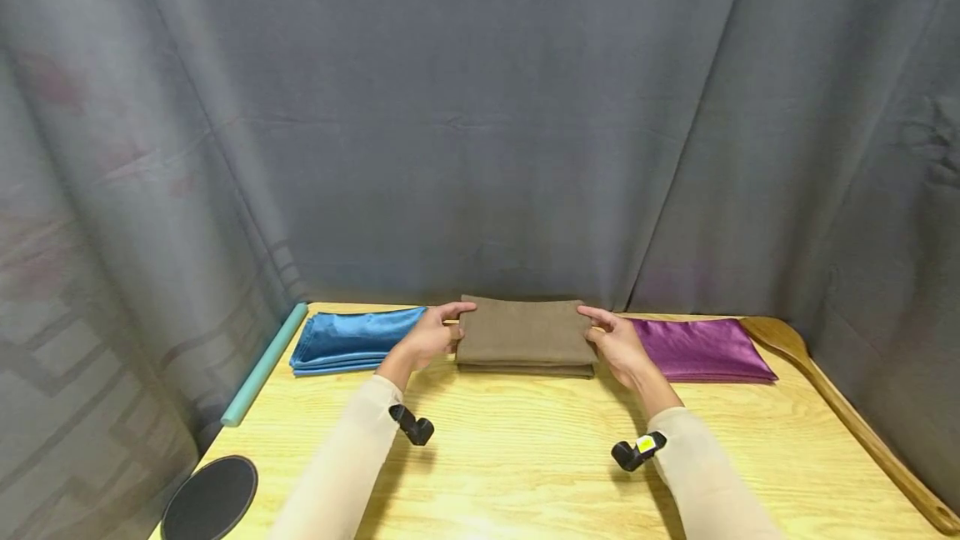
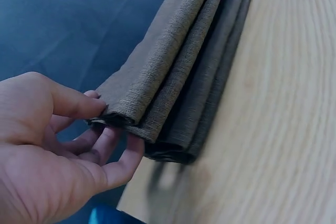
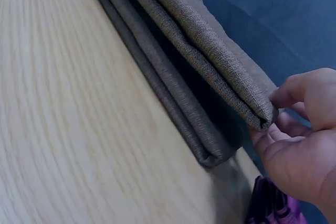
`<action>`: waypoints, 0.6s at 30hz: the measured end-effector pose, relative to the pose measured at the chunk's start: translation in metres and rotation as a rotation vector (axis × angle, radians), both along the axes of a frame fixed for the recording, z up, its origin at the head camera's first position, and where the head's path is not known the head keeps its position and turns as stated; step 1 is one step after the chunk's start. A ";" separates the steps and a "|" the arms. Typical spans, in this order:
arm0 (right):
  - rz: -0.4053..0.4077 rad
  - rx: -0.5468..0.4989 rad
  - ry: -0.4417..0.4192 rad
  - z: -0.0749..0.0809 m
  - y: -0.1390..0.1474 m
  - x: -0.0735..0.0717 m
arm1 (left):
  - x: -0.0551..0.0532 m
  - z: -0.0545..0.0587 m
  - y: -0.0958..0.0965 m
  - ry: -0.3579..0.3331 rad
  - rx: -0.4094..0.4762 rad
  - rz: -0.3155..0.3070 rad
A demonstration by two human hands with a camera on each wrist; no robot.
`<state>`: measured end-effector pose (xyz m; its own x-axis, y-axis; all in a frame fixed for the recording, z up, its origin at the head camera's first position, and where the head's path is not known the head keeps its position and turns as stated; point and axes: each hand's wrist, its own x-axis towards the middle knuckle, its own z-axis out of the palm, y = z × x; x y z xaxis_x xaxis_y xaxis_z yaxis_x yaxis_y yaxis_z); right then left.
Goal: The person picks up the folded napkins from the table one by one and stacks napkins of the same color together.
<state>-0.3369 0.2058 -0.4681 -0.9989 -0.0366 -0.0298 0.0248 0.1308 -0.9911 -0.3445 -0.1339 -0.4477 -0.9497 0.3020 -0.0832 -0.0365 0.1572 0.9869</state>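
Observation:
Between my hands is a brown folded cloth [image 1: 525,332], its thick folded edge facing me. My left hand [image 1: 433,333] pinches its left end, thumb on top and fingers underneath, as the left wrist view shows. At the opposite end my right hand [image 1: 618,344] grips it the same way. Below it on the table lies another brown folded layer [image 3: 173,95], with a dark gap between the two near the right end. A shiny blue folded cloth [image 1: 348,340] lies just left of my left hand. Beyond my right hand is a shiny purple folded cloth [image 1: 697,348].
On the wooden table [image 1: 495,448], a teal rod [image 1: 264,365] runs along the left edge. A black round pad [image 1: 210,498] sits at the front left. Along the right edge lies a long wooden spoon [image 1: 847,411]. Grey curtains [image 1: 465,123] hang close behind and at both sides.

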 end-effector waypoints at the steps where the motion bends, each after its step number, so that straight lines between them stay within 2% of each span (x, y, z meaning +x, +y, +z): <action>1: 0.002 0.000 0.000 -0.002 0.000 -0.001 | -0.001 -0.003 0.001 0.000 -0.004 0.006; 3: 0.001 0.007 0.008 -0.006 0.001 -0.002 | -0.002 -0.007 0.002 0.002 -0.010 0.021; 11: -0.027 0.039 0.019 -0.017 -0.002 -0.003 | -0.004 -0.020 0.002 0.083 -0.117 0.047; 18: -0.042 0.035 0.020 -0.023 -0.005 -0.001 | -0.005 -0.029 0.003 0.103 -0.136 0.069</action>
